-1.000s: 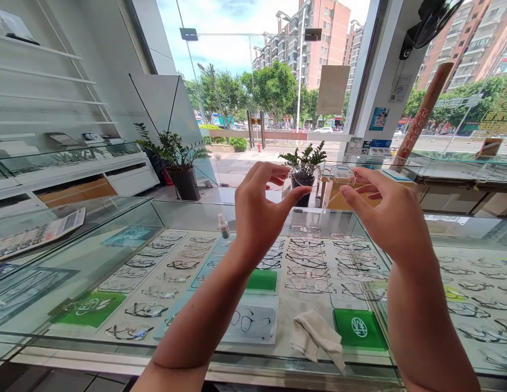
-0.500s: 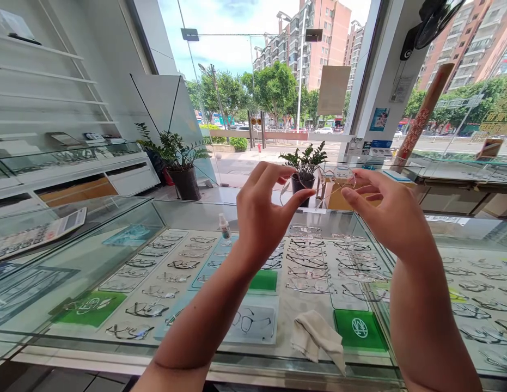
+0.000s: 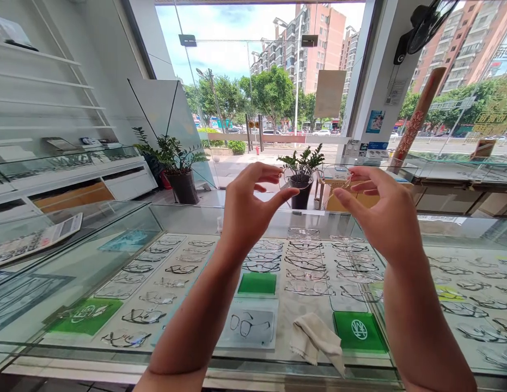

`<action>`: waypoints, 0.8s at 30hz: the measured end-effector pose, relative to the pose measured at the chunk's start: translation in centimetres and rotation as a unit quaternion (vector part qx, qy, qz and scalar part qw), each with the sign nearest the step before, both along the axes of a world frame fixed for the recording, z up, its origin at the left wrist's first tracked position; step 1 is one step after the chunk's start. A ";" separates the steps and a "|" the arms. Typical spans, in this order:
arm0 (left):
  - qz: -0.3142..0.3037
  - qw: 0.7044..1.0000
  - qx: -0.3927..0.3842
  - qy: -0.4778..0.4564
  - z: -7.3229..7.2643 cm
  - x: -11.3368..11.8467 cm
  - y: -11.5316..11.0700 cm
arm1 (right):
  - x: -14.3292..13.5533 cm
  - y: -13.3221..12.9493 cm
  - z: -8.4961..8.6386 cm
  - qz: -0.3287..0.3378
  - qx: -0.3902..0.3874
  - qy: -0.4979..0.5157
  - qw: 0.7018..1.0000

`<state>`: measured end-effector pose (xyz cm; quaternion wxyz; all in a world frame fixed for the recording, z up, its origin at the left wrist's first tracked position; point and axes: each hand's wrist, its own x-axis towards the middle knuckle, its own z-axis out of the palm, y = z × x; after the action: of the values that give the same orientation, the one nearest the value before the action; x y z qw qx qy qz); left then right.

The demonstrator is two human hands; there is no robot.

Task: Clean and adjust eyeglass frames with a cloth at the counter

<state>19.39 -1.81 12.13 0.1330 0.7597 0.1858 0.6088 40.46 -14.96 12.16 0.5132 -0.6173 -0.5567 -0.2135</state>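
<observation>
A pair of thin-rimmed, clear-lens eyeglasses (image 3: 337, 177) is held up above the glass display counter, against the bright window. My left hand (image 3: 253, 198) pinches its left side between thumb and fingers. At the opposite side, my right hand (image 3: 378, 204) grips the frame the same way. The slim rims and temples are faint against the background. Below the hands, rows of eyeglasses (image 3: 305, 263) lie in the counter. A crumpled beige cloth (image 3: 316, 338) rests near the counter's front edge, between my forearms.
Green cards (image 3: 359, 331) and a picture panel of glasses (image 3: 251, 326) are at the counter's front. A calculator (image 3: 53, 239) lies at the left. Potted plants (image 3: 182, 182) stand beyond the counter, before the glass door. A wall fan (image 3: 425, 27) hangs upper right.
Both hands have shifted a little left with the eyeglasses, the left hand more, so the gap between them is wider. The spray bottle is now mostly hidden by my left arm.
</observation>
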 end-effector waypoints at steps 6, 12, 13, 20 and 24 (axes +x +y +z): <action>-0.038 0.997 -0.063 0.026 0.8 -1.4 1.1 | -0.7 0.4 -0.3 0.017 0.042 -0.043 0.998; -0.058 0.994 -0.085 0.046 0.8 -1.7 1.7 | -0.9 0.3 -0.3 0.019 0.057 -0.057 0.997; -0.060 0.993 -0.087 0.047 0.8 -1.7 1.8 | -0.9 0.4 -0.3 0.019 0.060 -0.058 0.996; -0.066 0.992 -0.095 0.055 0.9 -1.6 1.9 | -0.9 0.3 -0.2 0.023 0.068 -0.059 0.996; -0.054 0.994 -0.081 0.050 0.8 -1.5 1.6 | -0.9 0.2 -0.2 0.020 0.058 -0.048 0.997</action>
<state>17.88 -0.17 12.96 0.2178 0.7847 0.1993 0.5451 39.55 -14.78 11.95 0.5252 -0.5645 -0.5794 -0.2643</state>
